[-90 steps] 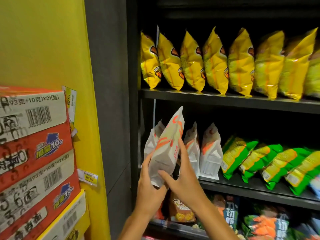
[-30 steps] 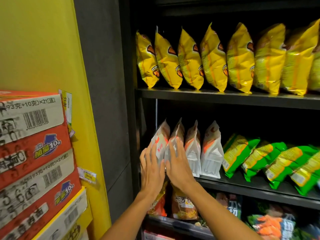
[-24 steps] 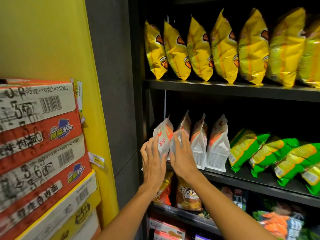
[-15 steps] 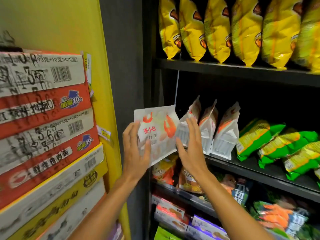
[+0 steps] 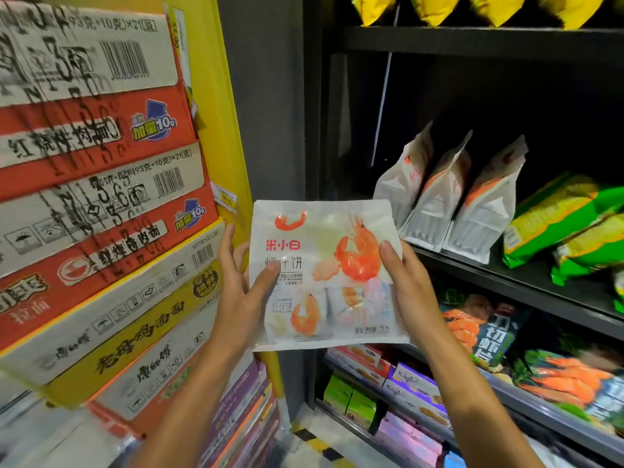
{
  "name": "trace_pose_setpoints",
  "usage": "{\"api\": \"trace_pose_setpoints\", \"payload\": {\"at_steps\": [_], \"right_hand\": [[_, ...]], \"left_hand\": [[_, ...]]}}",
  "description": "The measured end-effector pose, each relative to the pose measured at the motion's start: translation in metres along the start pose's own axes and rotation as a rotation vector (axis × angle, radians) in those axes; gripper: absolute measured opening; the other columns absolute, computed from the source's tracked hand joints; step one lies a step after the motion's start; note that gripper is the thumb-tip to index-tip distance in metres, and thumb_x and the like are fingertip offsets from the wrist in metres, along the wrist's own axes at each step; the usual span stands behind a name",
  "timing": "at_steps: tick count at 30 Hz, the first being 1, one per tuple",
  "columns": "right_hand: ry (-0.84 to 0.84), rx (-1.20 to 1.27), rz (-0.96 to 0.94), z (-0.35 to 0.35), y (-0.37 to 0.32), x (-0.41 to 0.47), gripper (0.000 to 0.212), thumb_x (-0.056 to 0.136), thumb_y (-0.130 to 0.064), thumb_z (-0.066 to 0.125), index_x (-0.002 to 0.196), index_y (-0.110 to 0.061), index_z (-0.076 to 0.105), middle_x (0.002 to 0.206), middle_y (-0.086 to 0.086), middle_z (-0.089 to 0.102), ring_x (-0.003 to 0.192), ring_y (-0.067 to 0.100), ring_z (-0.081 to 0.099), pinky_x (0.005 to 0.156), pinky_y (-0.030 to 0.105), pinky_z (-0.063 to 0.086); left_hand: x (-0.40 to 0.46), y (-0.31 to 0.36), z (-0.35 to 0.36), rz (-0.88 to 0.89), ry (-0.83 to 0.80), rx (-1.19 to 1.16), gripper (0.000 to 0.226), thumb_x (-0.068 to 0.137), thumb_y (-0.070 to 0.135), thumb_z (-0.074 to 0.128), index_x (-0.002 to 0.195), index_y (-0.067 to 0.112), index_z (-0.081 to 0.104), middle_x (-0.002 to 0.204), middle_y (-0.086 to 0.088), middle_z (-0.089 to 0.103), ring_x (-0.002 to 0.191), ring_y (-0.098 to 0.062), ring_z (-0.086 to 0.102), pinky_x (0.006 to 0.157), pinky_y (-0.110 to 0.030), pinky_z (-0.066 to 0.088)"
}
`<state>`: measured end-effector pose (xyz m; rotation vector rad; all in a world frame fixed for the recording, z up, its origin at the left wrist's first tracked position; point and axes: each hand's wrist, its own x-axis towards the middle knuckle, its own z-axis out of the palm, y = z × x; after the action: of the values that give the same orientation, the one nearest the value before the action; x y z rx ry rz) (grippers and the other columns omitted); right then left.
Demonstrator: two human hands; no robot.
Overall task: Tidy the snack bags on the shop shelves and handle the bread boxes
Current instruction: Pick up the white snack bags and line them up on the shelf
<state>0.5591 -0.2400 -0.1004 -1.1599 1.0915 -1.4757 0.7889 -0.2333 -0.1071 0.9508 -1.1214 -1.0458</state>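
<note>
I hold a white snack bag with red shrimp pictures [image 5: 324, 265] flat in front of me, clear of the shelf, its printed face toward me. My left hand [image 5: 241, 292] grips its left edge, thumb on the front. My right hand [image 5: 407, 292] grips its right edge, thumb on the front. Three more white shrimp bags [image 5: 449, 197] stand in a row on the dark middle shelf [image 5: 540, 285], to the right of the held bag. The shelf space left of them is empty.
Stacked red, white and yellow noodle cartons [image 5: 94, 184] fill the left, against a yellow wall. Green bags [image 5: 567, 221] lie right of the white ones. Yellow bags [image 5: 472, 8] sit on the upper shelf. Lower shelves hold shrimp-cracker bags [image 5: 489, 332] and small boxes [image 5: 398, 383].
Both hands pulled the leftmost white bag off the middle shelf and brought it toward me, now held flat with its face up. The view dropped and moved closer.
</note>
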Motion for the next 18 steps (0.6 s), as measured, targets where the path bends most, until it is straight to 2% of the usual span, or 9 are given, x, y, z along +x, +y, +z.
{"api": "trace_pose_setpoints", "payload": {"at_steps": [2,4,6,9,11,14,18], "right_hand": [[0.037,0.006,0.001,0.0,0.003,-0.006,0.044,0.095,-0.034,0.058,0.133,-0.011,0.061,0.111,0.001,0.077,0.1,0.014,0.075,0.075,0.019,0.056],[0.052,0.009,0.018,0.0,0.006,-0.012,0.047,0.092,-0.037,0.059,0.132,-0.012,0.06,0.109,0.002,0.077,0.098,0.017,0.075,0.075,0.021,0.057],[0.062,0.034,0.067,-0.004,0.008,-0.019,0.039,0.097,-0.034,0.058,0.131,-0.015,0.06,0.112,0.005,0.076,0.1,0.022,0.075,0.077,0.026,0.059],[0.085,0.035,0.136,-0.014,0.007,-0.03,0.027,0.103,-0.031,0.057,0.128,-0.022,0.064,0.116,0.006,0.075,0.105,0.026,0.074,0.089,0.039,0.059],[0.126,0.048,0.141,-0.02,0.007,-0.039,0.027,0.103,-0.037,0.058,0.125,-0.024,0.067,0.115,0.005,0.077,0.105,0.023,0.075,0.091,0.04,0.059],[0.221,0.103,0.106,-0.025,0.009,-0.054,0.026,0.104,-0.036,0.056,0.124,-0.026,0.069,0.115,-0.004,0.077,0.107,0.015,0.074,0.087,0.033,0.058],[0.354,0.171,0.138,-0.036,0.019,-0.065,0.023,0.105,-0.031,0.057,0.122,-0.024,0.07,0.117,0.002,0.077,0.109,0.024,0.074,0.096,0.047,0.057]], "left_hand": [[-0.002,0.001,0.004,-0.11,0.014,0.013,0.072,0.094,0.037,0.062,0.156,0.038,0.028,0.134,0.006,0.067,0.115,-0.016,0.071,0.091,-0.041,0.058],[-0.004,0.003,0.009,-0.168,0.009,0.035,0.045,0.099,0.038,0.059,0.142,0.028,0.05,0.123,0.001,0.074,0.108,-0.018,0.074,0.088,-0.042,0.059],[-0.008,0.002,0.014,-0.173,0.029,0.041,0.031,0.1,0.036,0.059,0.129,0.023,0.059,0.114,-0.001,0.077,0.103,-0.021,0.076,0.086,-0.044,0.06],[-0.015,-0.002,0.018,-0.166,0.023,0.033,0.038,0.093,0.043,0.064,0.126,0.024,0.058,0.111,-0.003,0.077,0.101,-0.026,0.076,0.087,-0.052,0.059],[-0.019,-0.006,0.023,-0.165,-0.006,0.061,0.041,0.09,0.046,0.064,0.125,0.025,0.058,0.11,-0.004,0.077,0.099,-0.027,0.076,0.085,-0.053,0.06],[-0.024,-0.011,0.035,-0.171,-0.056,0.045,0.037,0.089,0.044,0.063,0.12,0.024,0.059,0.106,-0.005,0.078,0.096,-0.026,0.076,0.08,-0.047,0.06],[-0.029,-0.014,0.052,-0.188,-0.127,0.011,0.038,0.094,0.038,0.06,0.123,0.014,0.055,0.106,-0.011,0.076,0.094,-0.028,0.075,0.072,-0.038,0.061]]}}
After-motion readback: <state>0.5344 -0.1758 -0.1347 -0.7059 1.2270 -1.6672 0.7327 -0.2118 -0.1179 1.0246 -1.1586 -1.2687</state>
